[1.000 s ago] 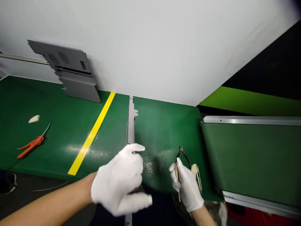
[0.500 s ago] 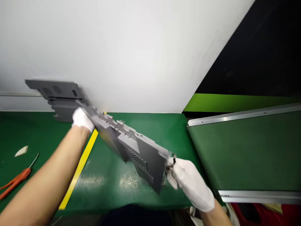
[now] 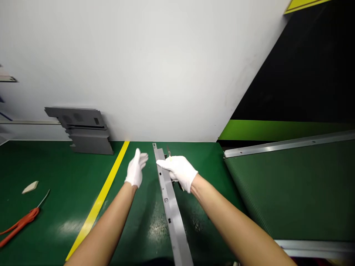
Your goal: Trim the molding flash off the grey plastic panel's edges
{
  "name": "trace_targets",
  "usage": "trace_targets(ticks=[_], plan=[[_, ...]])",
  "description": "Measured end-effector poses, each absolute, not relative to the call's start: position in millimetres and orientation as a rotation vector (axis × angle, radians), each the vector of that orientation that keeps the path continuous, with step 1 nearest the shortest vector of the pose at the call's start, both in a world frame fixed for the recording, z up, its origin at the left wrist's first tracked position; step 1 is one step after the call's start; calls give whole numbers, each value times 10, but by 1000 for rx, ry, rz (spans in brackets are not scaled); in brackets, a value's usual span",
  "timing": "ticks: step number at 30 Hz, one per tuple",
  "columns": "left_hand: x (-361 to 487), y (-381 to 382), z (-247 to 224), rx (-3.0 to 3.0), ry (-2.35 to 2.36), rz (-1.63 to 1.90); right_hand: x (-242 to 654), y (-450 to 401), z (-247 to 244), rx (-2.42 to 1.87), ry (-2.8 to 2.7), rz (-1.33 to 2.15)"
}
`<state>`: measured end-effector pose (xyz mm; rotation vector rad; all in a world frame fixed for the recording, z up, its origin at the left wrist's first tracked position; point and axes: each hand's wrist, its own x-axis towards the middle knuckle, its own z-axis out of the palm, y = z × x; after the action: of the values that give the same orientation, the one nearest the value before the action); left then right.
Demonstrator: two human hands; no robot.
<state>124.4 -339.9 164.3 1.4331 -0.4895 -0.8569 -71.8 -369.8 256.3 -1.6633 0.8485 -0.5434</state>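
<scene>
- Leftmost, an orange air gun (image 3: 27,218) with a thin metal nozzle lies near a small pale block (image 3: 30,187) on the glossy green table (image 3: 63,177).
- Behind them a grey sheet (image 3: 91,142), slotted and ragged-edged, leans on the smooth white wall (image 3: 166,74).
- Yellow tape (image 3: 101,197) slants across, green surface showing between it and the left hand (image 3: 135,171).
- That hand, white-gloved, is raised with fingers open, apart from the strip (image 3: 172,214).
- Mid-table, the strip, long grey metal with punched holes, runs from near the back edge towards the person; whether it touches the table I can't tell.
- The right hand (image 3: 181,171), also gloved, grips it, thumb across the top; pliers (image 3: 169,153) poke out there.
- Just beyond the table's right edge sits a dark-green belt (image 3: 305,192) between metal rails (image 3: 271,148).
</scene>
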Motion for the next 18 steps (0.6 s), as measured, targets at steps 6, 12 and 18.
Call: trace_targets(ticks=[6, 12, 18], plan=[[911, -3967, 2275, 1178, -934, -1041, -701, -3814, 2467, -1286, 783, -431], [718, -4133, 2125, 1244, -849, -1112, -1418, -3392, 2608, -1758, 1160, -565], [550, -4292, 2145, 1270, -838, -1139, -1910, -2706, 2807, -1948, 1093, -178]])
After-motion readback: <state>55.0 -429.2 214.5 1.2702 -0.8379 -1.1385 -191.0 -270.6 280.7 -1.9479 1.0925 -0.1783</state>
